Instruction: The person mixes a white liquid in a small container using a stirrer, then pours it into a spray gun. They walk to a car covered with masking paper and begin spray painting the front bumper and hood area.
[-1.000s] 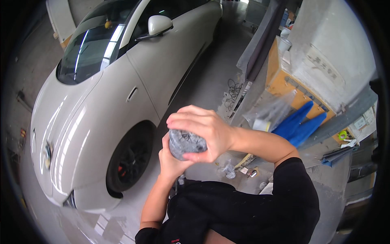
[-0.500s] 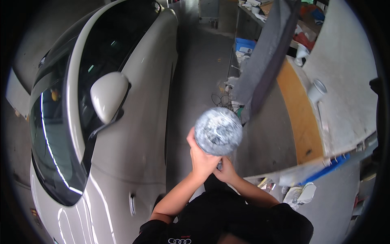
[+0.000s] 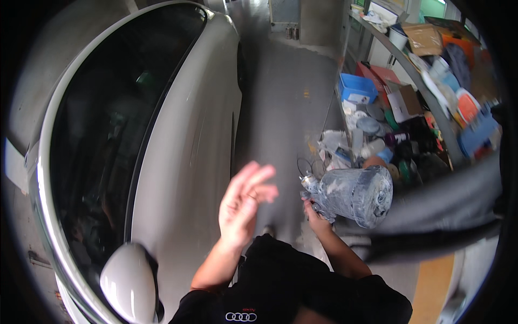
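A white car [image 3: 183, 162] fills the left (side mirror [image 3: 128, 281] low down); right, a blue crate [image 3: 357, 89] and cardboard boxes [image 3: 426, 38] crowd cluttered shelving.

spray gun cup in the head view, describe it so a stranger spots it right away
Start at the white car on the left, then cross the grey floor toward the cluttered shelves. The cup lies tilted in the right hand: a paint-smeared grey cylinder, the largest thing held.

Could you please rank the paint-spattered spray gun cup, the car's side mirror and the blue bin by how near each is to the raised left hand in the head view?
From the left hand, nearest first:
1. Paint-spattered spray gun cup, just to its right, held by the right hand.
2. Side mirror, lower left, on the white car.
3. Blue bin, upper right, by the shelves.
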Action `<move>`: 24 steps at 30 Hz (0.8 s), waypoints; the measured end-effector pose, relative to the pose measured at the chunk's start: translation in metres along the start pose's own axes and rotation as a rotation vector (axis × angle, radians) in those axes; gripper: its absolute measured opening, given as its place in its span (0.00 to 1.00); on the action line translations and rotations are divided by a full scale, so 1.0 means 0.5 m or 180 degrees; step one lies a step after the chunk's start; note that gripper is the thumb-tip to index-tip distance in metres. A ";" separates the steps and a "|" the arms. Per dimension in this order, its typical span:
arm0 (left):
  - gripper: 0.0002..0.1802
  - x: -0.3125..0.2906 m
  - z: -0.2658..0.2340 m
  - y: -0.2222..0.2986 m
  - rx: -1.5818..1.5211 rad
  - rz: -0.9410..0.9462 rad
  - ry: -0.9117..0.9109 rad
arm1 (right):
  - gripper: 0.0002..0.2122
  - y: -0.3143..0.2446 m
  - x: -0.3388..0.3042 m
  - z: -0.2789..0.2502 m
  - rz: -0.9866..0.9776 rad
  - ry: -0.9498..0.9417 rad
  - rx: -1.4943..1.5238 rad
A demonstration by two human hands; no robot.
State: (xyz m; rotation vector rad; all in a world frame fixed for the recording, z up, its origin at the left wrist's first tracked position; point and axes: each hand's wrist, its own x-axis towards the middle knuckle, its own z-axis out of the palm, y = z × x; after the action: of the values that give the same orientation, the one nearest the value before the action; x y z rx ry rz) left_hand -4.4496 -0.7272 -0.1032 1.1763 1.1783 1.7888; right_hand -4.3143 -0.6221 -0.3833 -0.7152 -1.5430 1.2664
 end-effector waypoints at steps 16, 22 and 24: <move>0.19 0.965 -0.148 -0.312 -0.1585 0.1468 0.0030 | 0.05 0.520 0.874 0.129 0.0531 0.0272 -0.1455; 0.20 1.459 -0.277 -0.493 -0.1302 0.1716 -0.0838 | 0.05 0.757 1.341 0.204 0.0168 0.0220 -0.1833; 0.18 1.661 -0.366 -0.534 -0.0915 0.1753 -0.2248 | 0.05 0.808 1.512 0.227 -0.0212 0.0192 -0.2173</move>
State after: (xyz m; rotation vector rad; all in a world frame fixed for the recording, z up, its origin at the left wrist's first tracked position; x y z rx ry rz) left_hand -4.9007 0.0414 -0.1255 1.8492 0.1884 1.5958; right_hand -4.7384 0.1178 -0.5273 -1.1023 -1.9431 0.6420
